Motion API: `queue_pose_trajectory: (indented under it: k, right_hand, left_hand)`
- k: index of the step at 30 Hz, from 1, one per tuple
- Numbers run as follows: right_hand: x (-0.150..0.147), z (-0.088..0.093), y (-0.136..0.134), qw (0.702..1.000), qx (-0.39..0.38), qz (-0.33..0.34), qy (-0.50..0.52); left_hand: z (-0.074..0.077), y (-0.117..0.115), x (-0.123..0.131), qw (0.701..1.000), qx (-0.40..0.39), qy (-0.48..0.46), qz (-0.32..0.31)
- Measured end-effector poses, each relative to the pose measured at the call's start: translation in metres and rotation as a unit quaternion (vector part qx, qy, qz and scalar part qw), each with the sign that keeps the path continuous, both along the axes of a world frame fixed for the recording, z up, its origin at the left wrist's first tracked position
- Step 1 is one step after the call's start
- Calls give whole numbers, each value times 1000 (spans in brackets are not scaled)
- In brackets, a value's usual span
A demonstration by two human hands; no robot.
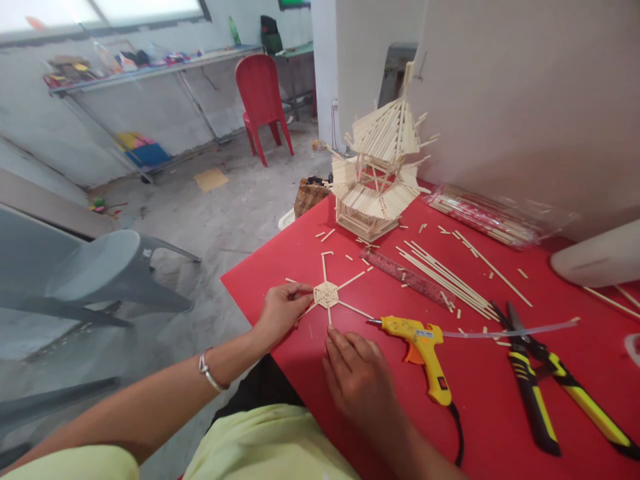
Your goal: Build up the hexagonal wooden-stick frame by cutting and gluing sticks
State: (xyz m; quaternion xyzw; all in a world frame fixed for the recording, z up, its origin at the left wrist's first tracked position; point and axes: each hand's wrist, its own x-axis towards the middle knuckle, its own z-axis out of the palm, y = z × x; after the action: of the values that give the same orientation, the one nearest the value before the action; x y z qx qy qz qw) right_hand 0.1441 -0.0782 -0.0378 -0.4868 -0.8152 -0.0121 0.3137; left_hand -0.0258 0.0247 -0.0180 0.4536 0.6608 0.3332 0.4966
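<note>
A small web-like hexagonal stick frame (326, 294) lies on the red tabletop, with thin wooden spokes sticking out from its centre. At its left side, the thumb and fingers of my left hand (286, 308) are closed on the edge. My right hand (357, 370) is below the frame, fingers together, its fingertips gripping the end of the lower spoke. To the right lies a yellow hot glue gun (420, 343), its nozzle close to the tip of one spoke and a clear glue stick (510, 331) behind it.
A pagoda-like stick model (380, 173) stands at the table's back corner. Right of the frame lie a red ruler (407, 277), loose wooden sticks (445, 277), black-and-yellow cutters (535, 373) and a plastic packet of sticks (485, 217). A grey chair (95, 267) stands left; the red chair (260, 93) is farther back.
</note>
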Motion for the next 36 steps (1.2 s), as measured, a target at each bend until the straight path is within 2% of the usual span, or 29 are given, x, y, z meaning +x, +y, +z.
queue_pose_trajectory:
  k: [6, 10, 17, 23, 26, 28, 30, 33, 35, 36]
  right_hand:
    - [0, 2, 0, 1000, -5, 4, 4]
    - [0, 1, 0, 1000, -1, 7, 5]
    - [0, -4, 0, 1000, -24, 7, -4]
    - [0, 1, -3, 999, 5, -1, -36]
    - [-3, 6, -7, 997, 30, 13, -66]
    - [-6, 12, -10, 994, 48, 30, -93]
    - [-10, 20, -11, 991, 64, 53, -108]
    - [-17, 34, -12, 985, 59, 113, -121]
    - [-22, 40, -12, 978, 42, 161, -129]
    - [-25, 42, -12, 977, 35, 165, -129]
  left_hand:
    - [-2, -1, -1, 1000, 3, 11, 0]
    - [2, -1, 0, 1000, 6, 12, -2]
    - [15, -3, 2, 998, -20, -53, 25]
    - [11, -6, -12, 993, -4, -114, 30]
    - [11, -10, -21, 990, 30, -134, 15]
    - [17, -14, -26, 990, 83, -108, -29]
    - [28, -20, -28, 978, 159, -57, -121]
    - [47, -33, -30, 922, 225, -40, -312]
    - [53, -42, -30, 880, 210, -72, -420]
    - [54, -46, -31, 871, 192, -87, -443]
